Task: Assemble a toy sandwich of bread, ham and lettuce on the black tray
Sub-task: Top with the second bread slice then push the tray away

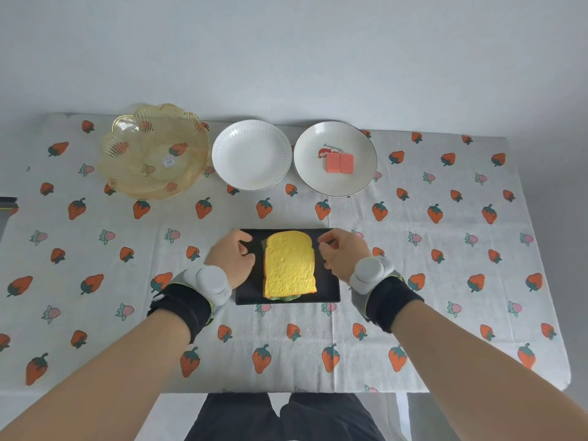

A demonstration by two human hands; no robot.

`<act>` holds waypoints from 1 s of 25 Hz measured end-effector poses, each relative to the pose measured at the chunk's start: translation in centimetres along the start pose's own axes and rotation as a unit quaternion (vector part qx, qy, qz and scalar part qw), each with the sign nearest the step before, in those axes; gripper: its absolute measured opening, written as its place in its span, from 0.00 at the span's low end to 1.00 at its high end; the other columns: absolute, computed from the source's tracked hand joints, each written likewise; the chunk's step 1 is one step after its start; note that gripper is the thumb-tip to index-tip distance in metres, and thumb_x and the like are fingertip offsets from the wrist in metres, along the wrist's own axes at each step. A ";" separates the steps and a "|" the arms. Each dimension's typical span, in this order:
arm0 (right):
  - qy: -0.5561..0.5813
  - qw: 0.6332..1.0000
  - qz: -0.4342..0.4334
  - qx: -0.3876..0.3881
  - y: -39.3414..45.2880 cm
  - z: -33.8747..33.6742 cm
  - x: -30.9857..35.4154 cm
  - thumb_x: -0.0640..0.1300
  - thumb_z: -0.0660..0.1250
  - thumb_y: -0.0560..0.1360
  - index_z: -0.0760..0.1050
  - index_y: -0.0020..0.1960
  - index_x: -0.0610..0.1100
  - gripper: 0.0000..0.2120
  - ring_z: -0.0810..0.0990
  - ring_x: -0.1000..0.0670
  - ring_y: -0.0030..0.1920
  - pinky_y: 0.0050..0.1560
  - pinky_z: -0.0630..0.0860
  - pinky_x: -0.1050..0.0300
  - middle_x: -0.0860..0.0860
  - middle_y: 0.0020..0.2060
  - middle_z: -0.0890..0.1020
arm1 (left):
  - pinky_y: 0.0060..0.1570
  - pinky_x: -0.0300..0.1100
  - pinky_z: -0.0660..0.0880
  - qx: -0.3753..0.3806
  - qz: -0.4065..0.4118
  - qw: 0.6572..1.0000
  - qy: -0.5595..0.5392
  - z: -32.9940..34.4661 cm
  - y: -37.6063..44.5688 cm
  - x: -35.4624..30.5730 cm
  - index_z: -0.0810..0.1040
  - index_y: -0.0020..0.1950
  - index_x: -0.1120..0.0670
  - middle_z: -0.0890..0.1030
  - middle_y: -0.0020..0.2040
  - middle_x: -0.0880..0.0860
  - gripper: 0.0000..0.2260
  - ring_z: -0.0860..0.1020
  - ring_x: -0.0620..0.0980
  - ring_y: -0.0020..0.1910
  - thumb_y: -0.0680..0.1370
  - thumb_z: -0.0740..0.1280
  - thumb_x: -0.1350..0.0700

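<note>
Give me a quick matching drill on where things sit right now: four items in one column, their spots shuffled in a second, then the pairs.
Items:
1. top bread slice
2. ham pieces
3. amber plastic basket
4. plain white bowl

Places:
A. far left of the back row, nothing in it
B. on the stack on the black tray
C. in the strawberry-print bowl, far right
D. middle of the back row, nothing in it

Pairs: 1-B, 2-C, 3-A, 4-D
</note>
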State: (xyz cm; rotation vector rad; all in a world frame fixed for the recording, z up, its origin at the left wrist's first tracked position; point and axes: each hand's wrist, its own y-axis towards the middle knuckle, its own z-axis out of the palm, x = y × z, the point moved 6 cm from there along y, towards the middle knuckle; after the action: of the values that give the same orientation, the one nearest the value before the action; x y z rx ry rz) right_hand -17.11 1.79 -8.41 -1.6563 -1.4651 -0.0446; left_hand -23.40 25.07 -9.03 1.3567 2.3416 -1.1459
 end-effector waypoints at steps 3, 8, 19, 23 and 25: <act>-0.047 0.997 0.056 -0.010 0.2 -0.1 -3.0 0.46 0.64 0.77 0.72 0.61 0.48 0.13 0.81 0.46 0.43 0.47 0.81 0.50 0.51 0.45 0.80 | 0.51 0.49 0.75 0.011 -0.070 0.997 0.038 0.5 0.5 3.0 0.71 0.67 0.59 0.78 0.59 0.60 0.20 0.78 0.61 0.55 0.76 0.66 0.59; -0.067 0.994 0.088 0.007 -0.3 1.7 -5.9 0.47 0.67 0.76 0.66 0.65 0.43 0.21 0.81 0.41 0.51 0.47 0.76 0.52 0.44 0.53 0.82 | 0.46 0.45 0.71 0.019 -0.089 0.995 0.028 1.9 0.4 5.0 0.68 0.68 0.58 0.79 0.56 0.58 0.23 0.75 0.55 0.47 0.74 0.70 0.58; -0.042 0.996 0.054 -0.049 -0.6 -2.0 -4.7 0.41 0.65 0.73 0.68 0.63 0.45 0.18 0.80 0.43 0.47 0.46 0.79 0.49 0.54 0.39 0.76 | 0.48 0.45 0.74 -0.003 -0.019 0.999 0.028 1.3 -0.7 0.5 0.71 0.65 0.57 0.80 0.57 0.56 0.19 0.80 0.58 0.52 0.74 0.67 0.63; -0.007 0.992 0.042 -0.115 0.0 -7.9 -3.7 0.43 0.66 0.73 0.70 0.61 0.46 0.17 0.79 0.46 0.41 0.40 0.76 0.54 0.54 0.38 0.76 | 0.50 0.46 0.74 -0.018 0.016 0.999 0.026 -1.1 0.4 -5.9 0.72 0.65 0.57 0.80 0.58 0.54 0.19 0.80 0.57 0.53 0.74 0.67 0.62; 0.006 0.989 0.042 -0.141 0.6 -10.8 -3.6 0.43 0.66 0.72 0.71 0.60 0.47 0.16 0.79 0.46 0.40 0.40 0.78 0.53 0.54 0.38 0.76 | 0.50 0.46 0.75 -0.028 0.039 0.999 0.018 -1.7 1.1 -9.3 0.72 0.64 0.56 0.81 0.57 0.54 0.18 0.80 0.57 0.52 0.74 0.67 0.62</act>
State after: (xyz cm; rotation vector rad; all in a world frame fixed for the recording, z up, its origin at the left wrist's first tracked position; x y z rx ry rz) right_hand -12.24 -7.69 -4.33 -1.9386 -1.4285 -0.2243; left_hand -17.01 20.53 -3.61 1.4473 2.3045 -1.0332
